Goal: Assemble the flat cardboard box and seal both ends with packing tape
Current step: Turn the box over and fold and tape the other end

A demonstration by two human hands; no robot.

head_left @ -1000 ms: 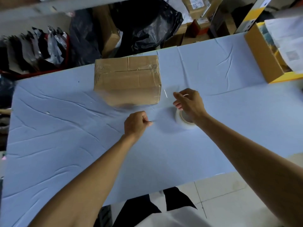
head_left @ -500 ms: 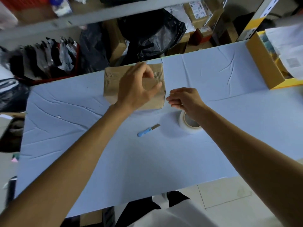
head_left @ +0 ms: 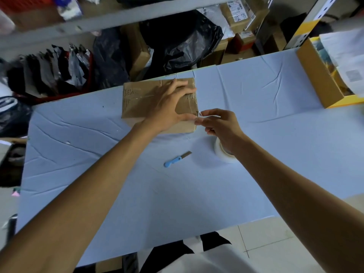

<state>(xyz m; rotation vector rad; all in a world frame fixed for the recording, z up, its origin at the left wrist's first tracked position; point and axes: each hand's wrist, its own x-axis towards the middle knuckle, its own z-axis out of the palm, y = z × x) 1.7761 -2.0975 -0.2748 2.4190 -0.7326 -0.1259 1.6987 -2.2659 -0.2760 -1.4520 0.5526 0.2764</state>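
Observation:
A taped brown cardboard box [head_left: 141,99] stands closed near the table's far edge. My left hand [head_left: 171,107] lies across its top right part, fingers spread flat toward the far edge and thumb along the near edge. At the box's near right corner, my right hand [head_left: 218,125] pinches a short strip of clear tape [head_left: 201,114] between thumb and fingertips. The roll of clear packing tape [head_left: 221,153] lies flat on the table, partly hidden under my right wrist.
A blue-handled knife [head_left: 175,160] lies on the light blue table cover [head_left: 98,164] in front of the box. An open yellow-edged carton [head_left: 323,79] with papers sits at the far right. Black bags and boxes fill the shelves behind the table.
My left hand set the blue knife down on the table and moved up onto the box top. My right hand rose from the tape roll to the box's right corner.

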